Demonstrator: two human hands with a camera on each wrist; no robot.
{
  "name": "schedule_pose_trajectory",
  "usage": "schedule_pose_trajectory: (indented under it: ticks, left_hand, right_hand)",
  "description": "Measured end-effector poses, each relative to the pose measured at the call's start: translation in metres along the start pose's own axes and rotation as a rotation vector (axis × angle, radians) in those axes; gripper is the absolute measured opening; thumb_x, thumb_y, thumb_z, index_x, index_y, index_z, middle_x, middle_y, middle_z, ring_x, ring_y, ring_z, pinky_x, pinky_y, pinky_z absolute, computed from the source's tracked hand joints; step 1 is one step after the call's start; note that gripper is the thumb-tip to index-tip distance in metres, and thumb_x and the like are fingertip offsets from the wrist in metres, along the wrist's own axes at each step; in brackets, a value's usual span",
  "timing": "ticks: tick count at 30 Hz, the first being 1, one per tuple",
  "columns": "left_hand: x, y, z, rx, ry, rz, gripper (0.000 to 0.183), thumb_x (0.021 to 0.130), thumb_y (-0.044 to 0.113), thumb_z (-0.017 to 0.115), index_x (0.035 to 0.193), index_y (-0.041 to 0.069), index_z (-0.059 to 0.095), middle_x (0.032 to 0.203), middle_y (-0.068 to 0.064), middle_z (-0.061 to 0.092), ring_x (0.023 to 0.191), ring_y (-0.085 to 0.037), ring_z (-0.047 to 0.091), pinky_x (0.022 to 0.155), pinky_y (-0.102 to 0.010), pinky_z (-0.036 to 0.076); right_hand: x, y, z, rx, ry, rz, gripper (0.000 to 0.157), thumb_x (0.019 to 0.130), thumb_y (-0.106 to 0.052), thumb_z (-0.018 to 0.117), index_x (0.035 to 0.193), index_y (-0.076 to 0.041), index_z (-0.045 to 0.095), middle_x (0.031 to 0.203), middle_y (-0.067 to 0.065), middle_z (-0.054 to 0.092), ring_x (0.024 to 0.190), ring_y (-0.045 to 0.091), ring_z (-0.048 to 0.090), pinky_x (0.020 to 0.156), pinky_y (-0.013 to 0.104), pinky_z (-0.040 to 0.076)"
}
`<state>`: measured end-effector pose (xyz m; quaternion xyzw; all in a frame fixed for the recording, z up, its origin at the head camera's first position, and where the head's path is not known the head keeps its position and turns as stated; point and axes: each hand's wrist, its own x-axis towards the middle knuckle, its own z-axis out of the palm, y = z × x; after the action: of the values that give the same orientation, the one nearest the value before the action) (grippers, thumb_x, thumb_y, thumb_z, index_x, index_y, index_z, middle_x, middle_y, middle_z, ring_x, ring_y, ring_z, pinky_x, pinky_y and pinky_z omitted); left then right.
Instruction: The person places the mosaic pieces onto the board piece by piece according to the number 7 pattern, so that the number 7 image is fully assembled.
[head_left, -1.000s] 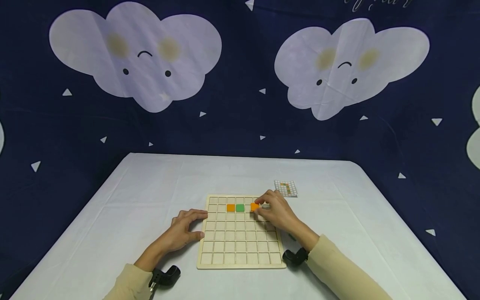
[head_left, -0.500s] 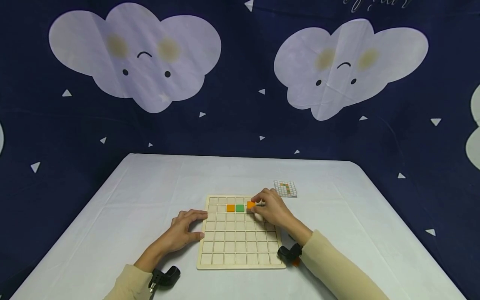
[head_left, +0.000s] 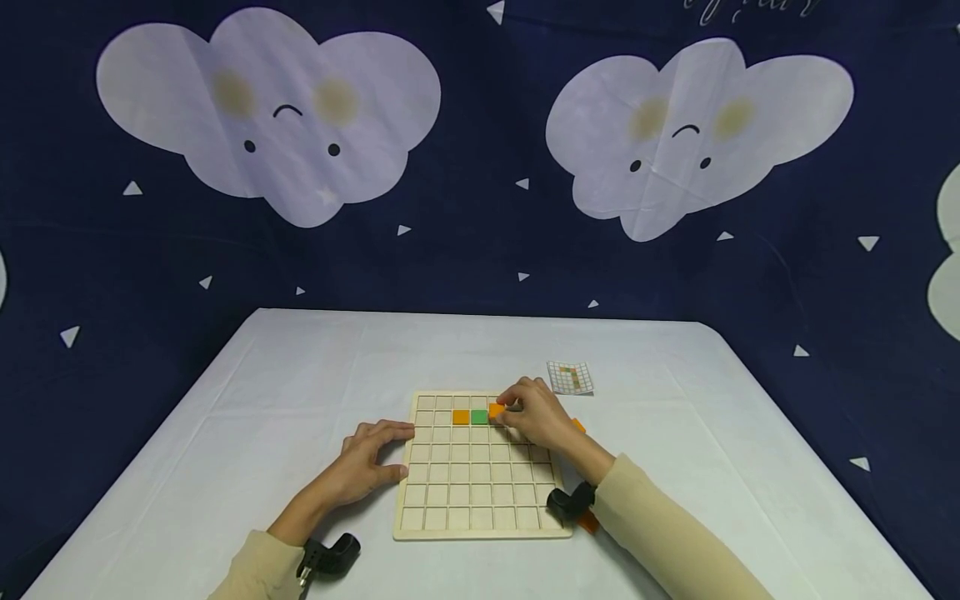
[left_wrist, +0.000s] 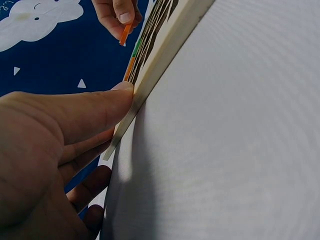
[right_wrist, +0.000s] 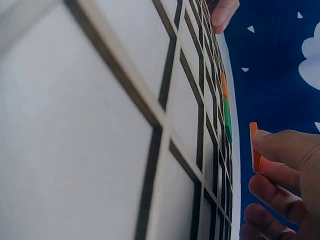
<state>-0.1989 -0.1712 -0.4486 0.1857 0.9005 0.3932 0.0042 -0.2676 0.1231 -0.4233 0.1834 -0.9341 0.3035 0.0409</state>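
Note:
My right hand (head_left: 536, 414) pinches an orange square tile (right_wrist: 255, 147) between thumb and fingers. It holds the tile just above the wooden grid board (head_left: 480, 534), right of the green tile (head_left: 479, 417). Left of the green one lies another orange tile (head_left: 461, 417), both set in cells of the same row near the far edge. At the board's left edge, my left hand (head_left: 371, 457) rests with extended fingers and thumb touching the rim. In the left wrist view, the left thumb (left_wrist: 95, 110) lies along the board's edge.
A small card (head_left: 571, 378) printed with a grid pattern lies behind the board, to the right. More orange tiles (head_left: 588, 522) show partly beside the board, overlapped by my right wrist's camera (head_left: 572, 502) and forearm. The white-covered table (head_left: 225, 433) surrounds the board.
My right hand has moved left with the orange tile, bringing it close to the green tile. Other orange tiles have come into view beside my right forearm. The left hand stays in place.

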Motion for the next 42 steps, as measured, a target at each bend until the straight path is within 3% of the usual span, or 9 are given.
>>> schedule_pose_trajectory:
  ticks: [18, 42]
  left_hand:
    - [0.0005, -0.0011, -0.0002, 0.002, -0.003, 0.007, 0.050, 0.077, 0.015, 0.074, 0.124, 0.010, 0.060, 0.136, -0.004, 0.054, 0.117, -0.024, 0.040, 0.090, -0.040, 0.022]
    - [0.0011, -0.0010, 0.0006, 0.008, -0.003, 0.003, 0.050, 0.077, 0.017, 0.074, 0.124, 0.011, 0.060, 0.135, -0.003, 0.054, 0.117, -0.024, 0.040, 0.090, -0.040, 0.022]
  right_hand:
    - [0.0041, 0.0048, 0.0042, -0.024, -0.050, 0.021, 0.019, 0.078, -0.022, 0.075, 0.095, -0.014, 0.073, 0.090, -0.003, 0.063, 0.086, 0.013, 0.048, 0.078, 0.031, 0.042]
    - [0.0043, 0.0089, 0.0078, -0.106, -0.054, -0.029, 0.021, 0.076, -0.024, 0.075, 0.095, -0.016, 0.073, 0.088, -0.005, 0.059, 0.085, 0.012, 0.044, 0.080, 0.032, 0.040]
